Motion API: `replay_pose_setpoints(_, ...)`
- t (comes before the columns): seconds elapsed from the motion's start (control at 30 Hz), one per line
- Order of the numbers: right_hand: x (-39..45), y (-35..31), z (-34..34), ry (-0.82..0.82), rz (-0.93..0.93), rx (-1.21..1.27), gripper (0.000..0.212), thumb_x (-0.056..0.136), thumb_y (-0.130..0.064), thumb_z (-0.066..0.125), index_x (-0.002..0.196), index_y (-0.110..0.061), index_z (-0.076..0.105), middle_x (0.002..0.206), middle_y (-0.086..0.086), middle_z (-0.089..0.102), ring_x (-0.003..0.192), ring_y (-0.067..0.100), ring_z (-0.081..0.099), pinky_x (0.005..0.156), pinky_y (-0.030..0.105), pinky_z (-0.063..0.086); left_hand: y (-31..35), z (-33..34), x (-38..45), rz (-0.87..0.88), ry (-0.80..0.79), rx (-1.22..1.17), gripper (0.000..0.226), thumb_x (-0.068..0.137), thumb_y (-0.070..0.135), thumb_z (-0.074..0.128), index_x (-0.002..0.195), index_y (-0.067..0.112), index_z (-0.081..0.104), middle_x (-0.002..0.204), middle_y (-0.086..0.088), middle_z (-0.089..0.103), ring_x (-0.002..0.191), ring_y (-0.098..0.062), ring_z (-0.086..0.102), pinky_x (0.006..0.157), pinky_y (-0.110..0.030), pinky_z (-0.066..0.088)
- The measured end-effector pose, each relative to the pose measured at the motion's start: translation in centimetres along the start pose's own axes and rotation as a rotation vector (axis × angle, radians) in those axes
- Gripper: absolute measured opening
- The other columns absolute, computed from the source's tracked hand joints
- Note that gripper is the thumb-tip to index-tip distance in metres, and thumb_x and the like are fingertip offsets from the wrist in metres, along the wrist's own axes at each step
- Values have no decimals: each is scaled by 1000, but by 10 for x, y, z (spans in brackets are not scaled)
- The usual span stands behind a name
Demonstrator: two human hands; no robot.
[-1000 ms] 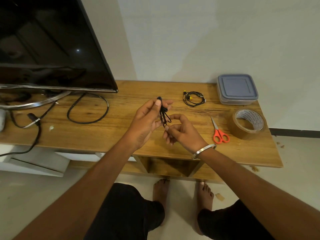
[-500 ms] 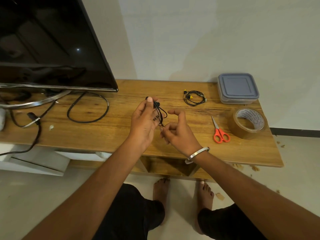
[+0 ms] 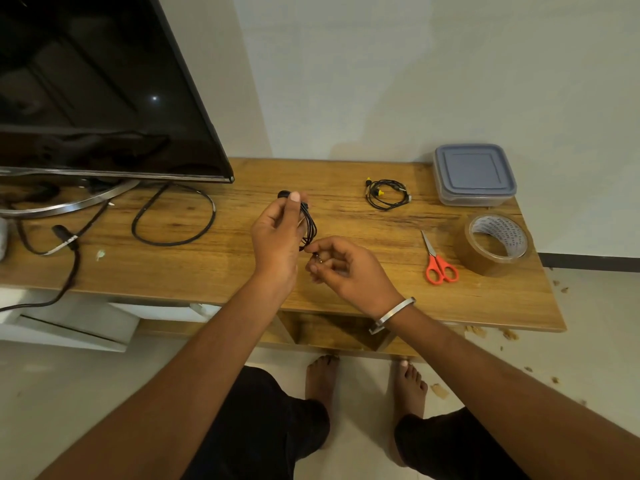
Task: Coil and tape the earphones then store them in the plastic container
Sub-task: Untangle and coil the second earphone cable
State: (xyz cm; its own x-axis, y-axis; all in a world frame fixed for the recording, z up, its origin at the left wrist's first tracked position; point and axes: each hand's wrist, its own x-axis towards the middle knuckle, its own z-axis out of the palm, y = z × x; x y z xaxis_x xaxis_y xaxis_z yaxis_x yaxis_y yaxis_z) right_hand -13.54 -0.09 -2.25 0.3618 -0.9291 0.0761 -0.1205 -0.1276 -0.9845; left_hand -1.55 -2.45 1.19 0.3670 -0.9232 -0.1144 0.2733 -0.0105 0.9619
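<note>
The black earphones (image 3: 307,227) hang as a bundle of loops in the left hand (image 3: 277,237), held above the middle of the table (image 3: 346,292). The left fingers (image 3: 293,206) are curled round the top of the bundle, thumb against it, with a small dark end poking out above the fingertips. The loops run roughly up and down, their long axis pointing away from the person, and the lower end of the bundle reaches just to the right hand (image 3: 346,268), which sits immediately below and to the right of it. The right fingers (image 3: 323,252) are bent inward and pinch the loose tail of the cord, where a small metallic bit, probably the plug, shows between them. So the free end lies at the right fingertips and the coil lies up and left of them; the coming wrap turns on carrying that tail round the bundle.

The cord is thin, dark and limp, gathered in several narrow loops that are not yet bound; I judge it would spring open if let go.

The tape roll (image 3: 495,244) and the red-handled scissors (image 3: 437,258) lie on the table to the right, nearer the right hand, well apart from both hands. The plastic container (image 3: 474,174), lid on, stands at the far right corner. A second set of earphones (image 3: 386,195), with yellow tips, lies coiled beside it.
</note>
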Motion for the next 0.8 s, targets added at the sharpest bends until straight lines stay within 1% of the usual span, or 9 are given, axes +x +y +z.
replay_pose_setpoints(0.13,-1,2,-2,-26,-12,-43,24,91,2,54,111,-7,63,89,6,69,78,12,69,76,25,57,1,2,1,-60,18,-85,20,99,23,54,88,15,68,89,3,70,95,-15,64,84,-32,54)
replay_pose_setpoints(0.23,4,2,-5,45,-162,-282,19,86,-10,65,103,-14,72,90,-4,64,81,7,61,72,21,51,0,3,-2,-83,0,-80,18,98,25,54,92,14,68,96,1,69,103,-18,62,88,-35,54)
replay_pose_setpoints(0.33,9,3,-5,146,-262,-331,14,78,-18,74,93,-19,76,105,-2,52,97,2,48,84,19,43,-1,3,-3,-99,-39,-85,21,98,26,55,99,11,69,106,-3,68,108,-19,62,83,-37,58)
replay_pose_setpoints(0.4,12,2,-6,184,-239,-279,12,76,-19,76,88,-20,76,118,-2,50,109,4,46,95,17,40,0,4,-3,-97,-71,-80,25,98,27,54,104,8,68,106,-3,69,103,-15,65,74,-33,58)
replay_pose_setpoints(0.47,13,0,-7,175,-177,-184,11,76,-16,76,87,-17,76,122,-8,50,116,7,48,98,18,42,3,6,-6,-90,-111,-68,26,99,25,53,107,6,67,102,0,69,89,-7,67,69,-26,57)
replay_pose_setpoints(0.57,15,-1,-7,208,-80,-58,11,77,-10,75,87,-9,74,111,-10,54,111,6,53,89,24,52,4,8,-10,-99,-182,-72,22,100,23,51,104,10,68,102,4,70,86,-5,66,59,-22,52)
replay_pose_setpoints(0.67,15,0,-5,332,-46,-121,10,73,-19,78,82,-19,73,110,0,47,109,18,51,81,31,54,3,8,-11,-115,-186,-76,21,99,23,51,105,12,68,106,4,69,93,-7,61,52,-19,46)
replay_pose_setpoints(0.73,13,1,-3,398,-55,-261,10,71,-30,79,77,-29,71,110,-3,41,112,18,41,91,22,42,1,8,-10,-116,-162,-70,21,98,23,53,107,12,69,107,5,69,97,-7,59,53,-19,45)
replay_pose_setpoints(0.8,12,0,-2,411,-96,-394,9,71,-32,78,74,-29,71,119,-5,40,114,15,33,96,11,24,-1,9,-10,-112,-146,-49,20,97,24,55,106,13,70,105,5,70,98,-7,59,57,-19,44)
